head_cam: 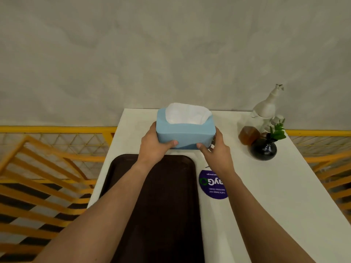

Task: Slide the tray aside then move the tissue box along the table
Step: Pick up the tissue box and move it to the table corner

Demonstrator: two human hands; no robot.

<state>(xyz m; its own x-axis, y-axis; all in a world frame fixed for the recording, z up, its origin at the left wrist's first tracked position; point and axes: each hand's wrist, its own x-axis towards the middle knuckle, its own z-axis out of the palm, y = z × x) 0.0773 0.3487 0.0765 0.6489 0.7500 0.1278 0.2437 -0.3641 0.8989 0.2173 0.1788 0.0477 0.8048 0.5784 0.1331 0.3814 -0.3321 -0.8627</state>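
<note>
**Both hands on the tissue box**

Your forearms cross the dark tray (152, 205) at lower centre. Beyond it, your left hand (153, 147) and right hand (216, 149) clasp the blue tissue box (185, 135) mid-frame on the white table (284, 186), thumbs pressing its near face, fingers wrapping its sides.

- It looks like a canteen or food-court eating area.
- A dark brown plastic serving tray (152, 196) lies on the white worktop (284, 186).
- A round purple sticker (212, 185) on the worktop carries small print about keeping canteens clean.
- Yellow metal railings (57, 130) with mesh run beside a bare grey wall (171, 44).
</note>
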